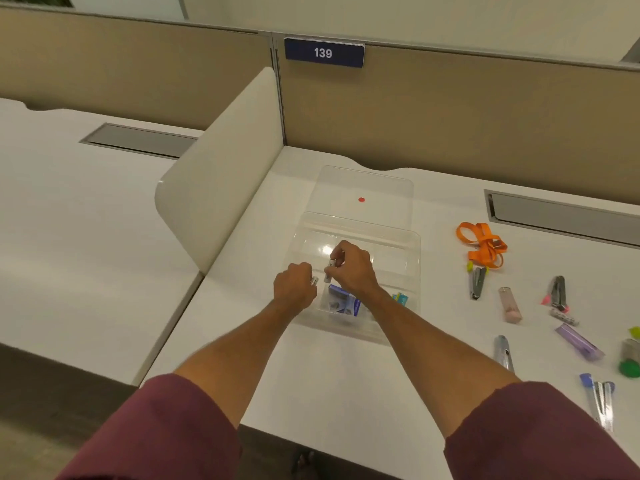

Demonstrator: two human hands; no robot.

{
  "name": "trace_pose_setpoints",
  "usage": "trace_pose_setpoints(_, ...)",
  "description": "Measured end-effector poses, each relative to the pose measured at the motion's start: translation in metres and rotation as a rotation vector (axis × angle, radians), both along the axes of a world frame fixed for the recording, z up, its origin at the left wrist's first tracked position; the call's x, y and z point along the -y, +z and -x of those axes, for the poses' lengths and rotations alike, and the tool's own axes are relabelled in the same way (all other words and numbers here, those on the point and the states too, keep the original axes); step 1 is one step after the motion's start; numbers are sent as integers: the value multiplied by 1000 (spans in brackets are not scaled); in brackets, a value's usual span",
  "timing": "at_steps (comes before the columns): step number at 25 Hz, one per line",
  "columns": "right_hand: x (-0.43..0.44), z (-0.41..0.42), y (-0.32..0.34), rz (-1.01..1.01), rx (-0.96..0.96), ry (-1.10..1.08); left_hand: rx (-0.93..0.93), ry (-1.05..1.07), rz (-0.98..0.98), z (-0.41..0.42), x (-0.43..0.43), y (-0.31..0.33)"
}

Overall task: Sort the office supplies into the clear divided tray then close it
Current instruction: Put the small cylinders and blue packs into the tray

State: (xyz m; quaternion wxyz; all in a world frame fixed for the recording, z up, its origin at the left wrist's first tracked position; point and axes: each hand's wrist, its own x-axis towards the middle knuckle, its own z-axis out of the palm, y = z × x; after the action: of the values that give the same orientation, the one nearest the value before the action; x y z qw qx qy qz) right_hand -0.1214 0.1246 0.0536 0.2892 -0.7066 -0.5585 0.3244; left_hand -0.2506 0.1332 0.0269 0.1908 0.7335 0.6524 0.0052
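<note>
Tray [398,271]: clear, divided, lid laid open behind; placed on white tabletop [329,375].
Right hand [353,268]: fingers closed around small white cylinder [329,271], held over tray.
Left hand [294,285]: curled at tray's left edge; small pale item pinched, identity unclear.
Supplies: blue box [343,301] inside tray; orange lanyard [483,244] and staplers lying to the right.

A dark blue sign [324,52] fixed at the top of the tan partition [450,109] behind the bench reads "139" in white numerals. Print on the small blue box [341,301] in the clear tray [398,244] is too blurred to read.
</note>
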Motion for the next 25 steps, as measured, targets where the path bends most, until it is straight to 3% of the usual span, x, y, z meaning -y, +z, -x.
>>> trace_pose_setpoints(3,-3,11,-6,21,59,44,-42,-41,33,2,-4,-6)
trace_pose_setpoints(7,-5,25,-19,85,338,204,-86,-110,39,5,-4,-10)
trace_pose_setpoints(12,-8,35,-25,146,574,286,20,-50,15,14,-7,-12)
trace_pose_setpoints(16,-6,37,-26,122,579,297,101,-42,-26,16,-12,-8)
trace_pose_setpoints(20,8,8,-19,10,519,140,126,-122,-82,-1,-13,-1)
trace_pose_setpoints(25,53,-71,-20,9,485,-59,103,-289,-123,-64,-3,9)
